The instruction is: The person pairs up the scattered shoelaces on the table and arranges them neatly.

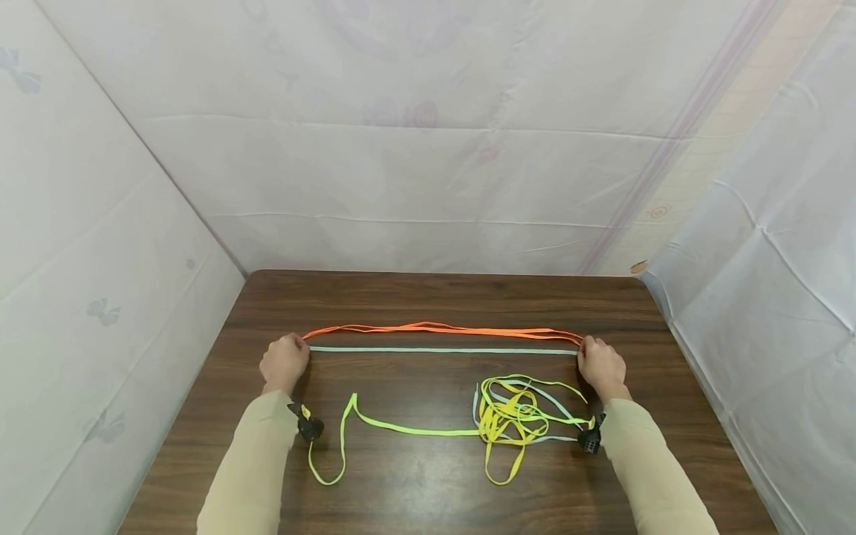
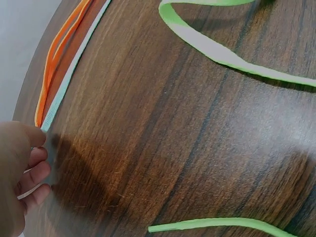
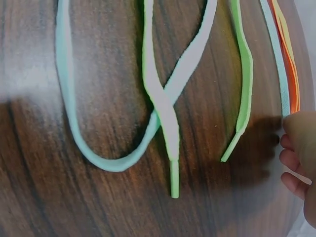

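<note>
My left hand (image 1: 284,364), at the table's left, pinches the ends of an orange shoelace (image 1: 428,328) and a light blue shoelace (image 1: 441,350) between thumb and fingers. Across at the right, my right hand (image 1: 602,365) grips the other ends of both. The blue lace runs straight between the hands; the orange one lies doubled in strands just beyond it. In the left wrist view, both laces meet at the fingertips (image 2: 39,132). The right wrist view has them vanishing under my thumb and finger, which hide the ends.
Nearer me lies a tangle of yellow-green shoelaces (image 1: 511,420) mixed with light blue loops (image 3: 111,164). A green strand (image 1: 414,430) trails left from it toward my left wrist. Hard lace tips (image 3: 175,180) show. The brown wooden table (image 1: 401,293) meets white sheeting (image 1: 428,186) behind.
</note>
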`<state>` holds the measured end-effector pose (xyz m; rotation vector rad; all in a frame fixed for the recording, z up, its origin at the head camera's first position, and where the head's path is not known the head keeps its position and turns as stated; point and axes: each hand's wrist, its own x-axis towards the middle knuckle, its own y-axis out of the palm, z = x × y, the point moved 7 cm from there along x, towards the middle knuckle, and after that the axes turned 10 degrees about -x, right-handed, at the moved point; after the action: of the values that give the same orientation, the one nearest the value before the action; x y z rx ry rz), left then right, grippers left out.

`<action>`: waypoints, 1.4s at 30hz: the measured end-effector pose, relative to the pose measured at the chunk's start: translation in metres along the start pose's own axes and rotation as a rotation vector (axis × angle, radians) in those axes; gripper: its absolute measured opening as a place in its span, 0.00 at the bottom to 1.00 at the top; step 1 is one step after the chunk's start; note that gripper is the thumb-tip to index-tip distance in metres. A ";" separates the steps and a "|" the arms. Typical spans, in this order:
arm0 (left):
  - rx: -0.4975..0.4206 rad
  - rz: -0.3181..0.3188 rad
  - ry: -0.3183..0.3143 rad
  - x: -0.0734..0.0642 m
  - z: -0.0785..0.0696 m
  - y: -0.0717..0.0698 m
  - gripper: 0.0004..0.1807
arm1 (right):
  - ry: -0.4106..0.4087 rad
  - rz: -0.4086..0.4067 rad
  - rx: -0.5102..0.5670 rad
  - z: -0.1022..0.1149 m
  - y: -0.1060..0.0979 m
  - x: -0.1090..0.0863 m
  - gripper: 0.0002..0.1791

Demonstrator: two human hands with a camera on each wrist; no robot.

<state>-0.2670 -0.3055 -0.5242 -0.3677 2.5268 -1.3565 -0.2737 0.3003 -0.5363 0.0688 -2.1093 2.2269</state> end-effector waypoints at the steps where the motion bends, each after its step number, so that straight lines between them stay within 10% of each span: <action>1: 0.002 0.002 -0.001 0.000 0.000 0.001 0.11 | 0.006 0.008 -0.001 0.000 0.001 0.000 0.06; 23: 0.014 -0.047 0.078 -0.003 -0.002 -0.004 0.13 | 0.018 0.024 -0.009 -0.002 0.000 -0.010 0.09; 42: 0.032 0.080 0.542 -0.036 -0.070 0.018 0.16 | -0.071 -0.046 -0.014 0.003 -0.017 -0.031 0.15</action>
<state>-0.2585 -0.2299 -0.4979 0.1307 2.8906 -1.6379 -0.2419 0.2975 -0.5216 0.1970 -2.1347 2.2156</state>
